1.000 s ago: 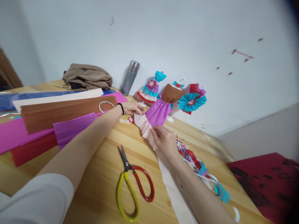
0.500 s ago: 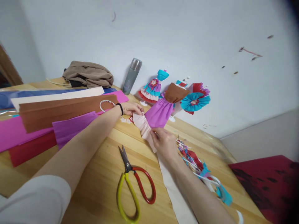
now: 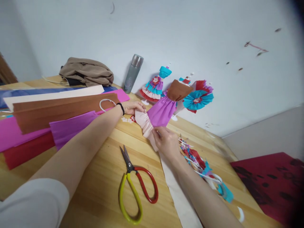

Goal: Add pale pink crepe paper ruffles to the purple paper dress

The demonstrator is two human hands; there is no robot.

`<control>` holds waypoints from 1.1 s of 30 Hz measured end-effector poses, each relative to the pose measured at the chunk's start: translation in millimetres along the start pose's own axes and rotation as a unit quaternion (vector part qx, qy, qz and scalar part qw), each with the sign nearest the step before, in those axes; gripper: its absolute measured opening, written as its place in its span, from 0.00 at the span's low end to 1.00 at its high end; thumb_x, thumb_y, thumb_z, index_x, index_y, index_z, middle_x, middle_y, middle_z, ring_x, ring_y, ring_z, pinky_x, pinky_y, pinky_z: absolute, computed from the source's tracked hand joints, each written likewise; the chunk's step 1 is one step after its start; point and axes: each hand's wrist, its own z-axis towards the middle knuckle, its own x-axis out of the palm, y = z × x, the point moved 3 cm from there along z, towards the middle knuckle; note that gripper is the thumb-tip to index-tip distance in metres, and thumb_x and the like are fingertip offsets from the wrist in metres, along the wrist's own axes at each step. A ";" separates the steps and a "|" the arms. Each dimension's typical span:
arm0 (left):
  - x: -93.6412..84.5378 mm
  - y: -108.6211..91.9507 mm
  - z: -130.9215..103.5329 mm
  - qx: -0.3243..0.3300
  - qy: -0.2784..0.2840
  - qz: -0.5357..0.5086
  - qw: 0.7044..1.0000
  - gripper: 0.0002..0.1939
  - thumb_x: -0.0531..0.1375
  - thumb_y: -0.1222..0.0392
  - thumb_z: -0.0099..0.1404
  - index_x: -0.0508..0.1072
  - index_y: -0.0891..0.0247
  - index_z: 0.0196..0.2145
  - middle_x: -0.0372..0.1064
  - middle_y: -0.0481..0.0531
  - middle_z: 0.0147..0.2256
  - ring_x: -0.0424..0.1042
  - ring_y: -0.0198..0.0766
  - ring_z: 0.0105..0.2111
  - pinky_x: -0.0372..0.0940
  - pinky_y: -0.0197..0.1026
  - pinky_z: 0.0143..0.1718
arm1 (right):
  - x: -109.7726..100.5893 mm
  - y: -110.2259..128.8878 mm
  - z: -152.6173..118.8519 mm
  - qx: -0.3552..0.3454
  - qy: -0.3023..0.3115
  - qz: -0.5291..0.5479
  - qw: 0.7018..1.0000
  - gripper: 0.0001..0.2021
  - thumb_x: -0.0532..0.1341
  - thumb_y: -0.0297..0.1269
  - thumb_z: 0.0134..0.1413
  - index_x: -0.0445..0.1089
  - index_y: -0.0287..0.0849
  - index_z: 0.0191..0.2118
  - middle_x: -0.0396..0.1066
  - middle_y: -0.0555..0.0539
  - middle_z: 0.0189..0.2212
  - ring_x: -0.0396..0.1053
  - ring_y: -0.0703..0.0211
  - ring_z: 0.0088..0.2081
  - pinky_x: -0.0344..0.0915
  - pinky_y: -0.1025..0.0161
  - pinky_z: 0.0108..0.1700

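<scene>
A pale pink paper strip (image 3: 145,124), ruffled along its upper part, lies across the lower edge of a purple skirt (image 3: 161,111) under a brown top (image 3: 179,91). My left hand (image 3: 135,108) pinches the strip's upper left end. Lower down, my right hand (image 3: 166,141) has thumb and fingers closed on the strip's edge beside the skirt hem. A long flat pale length (image 3: 177,193) runs under my right forearm toward the front. Scissors (image 3: 129,167) with one yellow and one red handle lie with blades slightly apart, touched by neither hand.
Brown (image 3: 64,111), purple (image 3: 73,126) and red (image 3: 28,152) sheets lie at left. Behind stand a grey bottle (image 3: 133,74), a small layered paper dress (image 3: 153,88) and a blue paper rosette (image 3: 198,100). A brown cloth bundle (image 3: 86,71) and paper scraps (image 3: 197,158) flank them.
The view has shifted slightly, so most things sit a little higher in the picture. Both hands keep their hold on the strip; otherwise little has changed.
</scene>
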 end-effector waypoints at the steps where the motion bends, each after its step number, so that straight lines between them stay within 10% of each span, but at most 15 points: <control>1: 0.2 -0.1 0.1 0.001 0.000 -0.002 1.000 0.06 0.65 0.76 0.50 0.75 0.68 0.24 0.75 0.52 0.26 0.73 0.35 0.29 0.68 0.38 0.37 | 0.2 0.0 0.0 0.000 0.001 0.000 1.000 0.13 0.55 0.36 0.63 0.76 0.40 0.36 0.79 0.41 0.31 0.75 0.53 0.31 0.61 0.63 0.31; 11: -3.7 6.5 4.1 0.000 -0.021 0.002 1.000 0.06 0.65 0.75 0.53 0.74 0.69 0.24 0.74 0.52 0.26 0.73 0.35 0.30 0.68 0.37 0.37 | 3.8 -0.9 -1.1 0.008 0.007 0.009 1.000 0.12 0.55 0.35 0.62 0.76 0.41 0.41 0.79 0.42 0.33 0.76 0.53 0.33 0.63 0.63 0.33; 19: -8.4 13.6 8.5 -0.015 -0.033 0.021 0.999 0.20 0.59 0.53 0.69 0.68 0.65 0.55 0.67 0.59 0.53 0.71 0.44 0.49 0.71 0.53 0.49 | 4.5 -0.6 -2.3 0.010 0.014 0.013 1.000 0.12 0.56 0.34 0.61 0.76 0.40 0.42 0.79 0.41 0.35 0.76 0.51 0.34 0.64 0.62 0.34; 26: -5.1 11.0 8.4 0.010 -0.041 -0.002 0.999 0.02 0.64 0.72 0.59 0.74 0.72 0.31 0.74 0.54 0.31 0.74 0.34 0.30 0.69 0.39 0.39 | 2.0 -0.6 -0.1 0.018 0.015 0.037 0.999 0.12 0.56 0.34 0.61 0.76 0.40 0.41 0.79 0.41 0.35 0.76 0.51 0.35 0.64 0.61 0.35; 33: 0.7 8.2 6.3 0.017 -0.042 -0.024 0.999 0.08 0.63 0.80 0.51 0.74 0.71 0.26 0.75 0.52 0.26 0.75 0.33 0.27 0.69 0.40 0.39 | -1.9 -4.6 2.4 0.028 -0.016 0.049 0.998 0.11 0.56 0.35 0.61 0.76 0.41 0.38 0.80 0.42 0.34 0.76 0.52 0.35 0.64 0.62 0.35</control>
